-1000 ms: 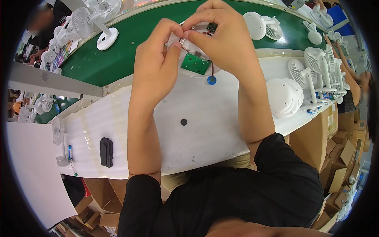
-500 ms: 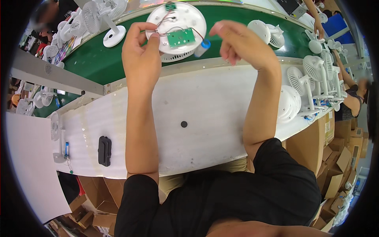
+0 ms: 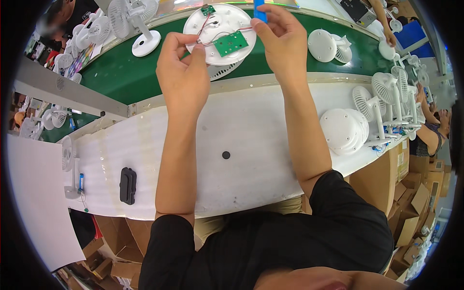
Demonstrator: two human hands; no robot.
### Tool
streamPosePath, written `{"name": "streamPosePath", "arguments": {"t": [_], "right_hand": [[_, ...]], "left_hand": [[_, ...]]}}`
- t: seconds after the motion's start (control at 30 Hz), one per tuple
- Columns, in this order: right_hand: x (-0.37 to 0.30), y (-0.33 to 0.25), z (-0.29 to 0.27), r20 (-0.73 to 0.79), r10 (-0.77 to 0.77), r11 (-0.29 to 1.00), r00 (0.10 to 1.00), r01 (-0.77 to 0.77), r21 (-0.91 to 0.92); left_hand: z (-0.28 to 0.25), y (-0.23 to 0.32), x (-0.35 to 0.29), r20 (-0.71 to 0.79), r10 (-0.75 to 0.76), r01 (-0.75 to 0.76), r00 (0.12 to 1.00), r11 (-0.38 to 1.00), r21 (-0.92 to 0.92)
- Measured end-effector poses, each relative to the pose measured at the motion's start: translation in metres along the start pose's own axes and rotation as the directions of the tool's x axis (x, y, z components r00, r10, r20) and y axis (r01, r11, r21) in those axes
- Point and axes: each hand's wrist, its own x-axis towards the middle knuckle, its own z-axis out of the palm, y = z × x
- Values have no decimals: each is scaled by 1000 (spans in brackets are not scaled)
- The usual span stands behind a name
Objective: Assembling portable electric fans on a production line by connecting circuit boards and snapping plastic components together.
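A round white fan base lies underside up on the green surface, its fan cage showing below the rim. A green circuit board sits on it, and a smaller green board rests near its far edge; thin wires link them. At the base's left edge, my left hand is closed in a pinch on the wires. My right hand grips a blue cylindrical battery, raised beyond the right rim with a wire running back to the board.
Stacked white round bases and several white fans stand on the right of the white table. A black oblong case and a small black disc lie on it. Another fan lies on the green surface; a grey metal beam crosses the left.
My right hand, open and blurred before, has moved left and taken hold of the battery, lifting it from the base's near right edge. My left hand and the base have shifted slightly right.
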Motion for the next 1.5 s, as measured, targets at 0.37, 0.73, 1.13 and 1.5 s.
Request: {"name": "streamPosePath", "arguments": {"t": [0.37, 0.73, 1.13, 1.5], "right_hand": [[2, -39, -27, 308, 53, 975, 950, -116, 190], [-5, -29, -16, 282, -16, 971, 959, 82, -225], [13, -43, 35, 173, 21, 932, 985, 44, -361], [-97, 5, -174, 40, -100, -107, 994, 29, -994]], "left_hand": [[7, 0, -7, 63, -2, 7, 998, 997, -78], [-3, 3, -8, 87, -48, 53, 995, 997, -60], [-89, -26, 61, 124, 29, -18, 992, 996, -87], [-18, -9, 76, 132, 122, -111, 984, 990, -86]]}}
